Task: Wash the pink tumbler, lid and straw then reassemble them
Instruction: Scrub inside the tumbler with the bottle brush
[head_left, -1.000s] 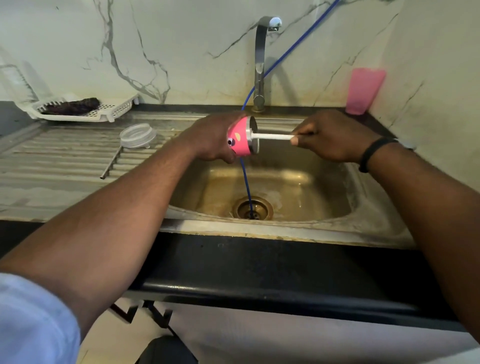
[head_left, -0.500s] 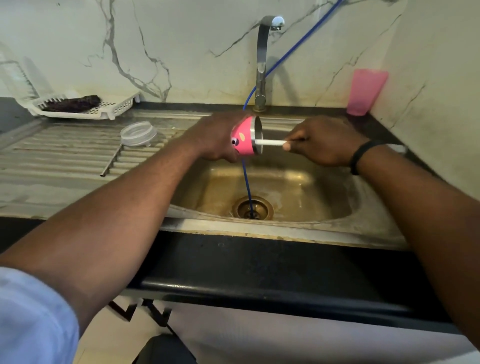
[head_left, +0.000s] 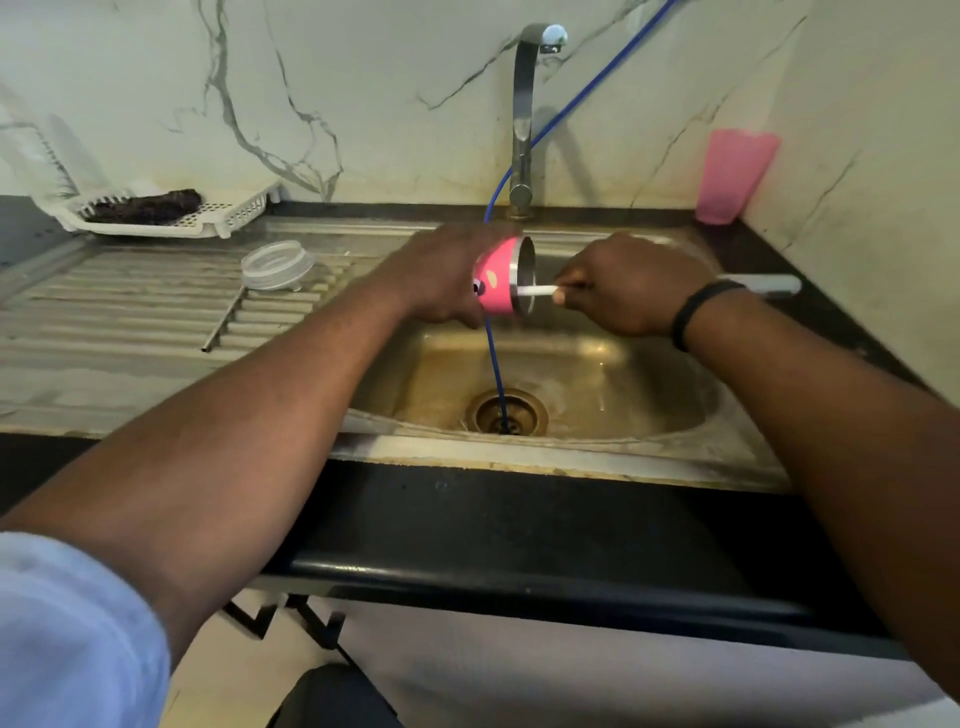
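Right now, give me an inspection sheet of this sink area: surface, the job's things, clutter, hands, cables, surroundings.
Surface: steel sink with ribbed drainboard, basin stained.
Job's things: pink tumbler held sideways over the basin, a white rod, brush or straw I cannot tell, entering its mouth; clear lid on the drainboard; thin metal straw beside it.
Clutter: pink plastic cup in the right corner; white rack holding a dark scrubber.
Hands: left hand grips the tumbler; right hand pinches the rod.
Cables: blue hose runs down into the drain.
Surroundings: tap, marble wall.
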